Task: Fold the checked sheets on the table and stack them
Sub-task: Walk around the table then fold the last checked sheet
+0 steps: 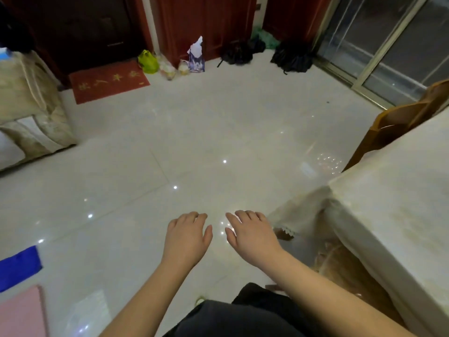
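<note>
Both hands, left hand [185,235] and right hand [251,233], hover palm-down over the tiled floor [194,142], each grip wide and empty. No checked sheets show; the worktop [393,190] at right carries only a pale cloth. Risk: reaching without first finding them. The doormat [109,81] has yellow characters, unreadable.

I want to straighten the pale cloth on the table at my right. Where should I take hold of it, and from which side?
Probably at the hanging corner, where the cloth drapes loose off the table's near end with its edge free. Come from the left with the right hand, the closer one, and pinch the corner; elsewhere the cloth lies flat, with nothing to pinch.
</note>
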`<action>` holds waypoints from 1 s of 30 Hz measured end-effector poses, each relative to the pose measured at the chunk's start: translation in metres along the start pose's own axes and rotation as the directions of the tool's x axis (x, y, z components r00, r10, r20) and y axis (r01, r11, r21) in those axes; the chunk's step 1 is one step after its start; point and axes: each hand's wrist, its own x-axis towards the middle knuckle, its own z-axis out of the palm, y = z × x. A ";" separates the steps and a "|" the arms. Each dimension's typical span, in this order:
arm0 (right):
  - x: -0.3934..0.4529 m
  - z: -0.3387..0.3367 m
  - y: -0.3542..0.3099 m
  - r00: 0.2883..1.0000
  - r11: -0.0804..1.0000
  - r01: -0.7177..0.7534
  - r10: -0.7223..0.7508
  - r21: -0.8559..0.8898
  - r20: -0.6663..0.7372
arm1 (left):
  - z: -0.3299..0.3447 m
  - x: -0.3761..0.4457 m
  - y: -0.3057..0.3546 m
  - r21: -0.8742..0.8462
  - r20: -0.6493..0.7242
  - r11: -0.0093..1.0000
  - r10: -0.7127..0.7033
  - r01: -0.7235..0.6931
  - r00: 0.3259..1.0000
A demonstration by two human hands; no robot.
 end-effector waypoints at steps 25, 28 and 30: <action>0.251 -0.045 0.212 0.951 0.945 -0.309 0.311 0.105 0.002 | -0.043 0.360 0.105 0.080 0.151 0.916 0.379 -0.393 0.913; 0.279 -0.053 0.239 0.936 0.928 -0.350 0.351 0.127 0.012 | -0.041 0.403 0.121 0.072 0.160 0.898 0.419 -0.434 0.894; 0.295 -0.056 0.257 0.928 0.917 -0.371 0.373 0.143 0.020 | -0.040 0.433 0.134 0.071 0.150 0.880 0.455 -0.469 0.878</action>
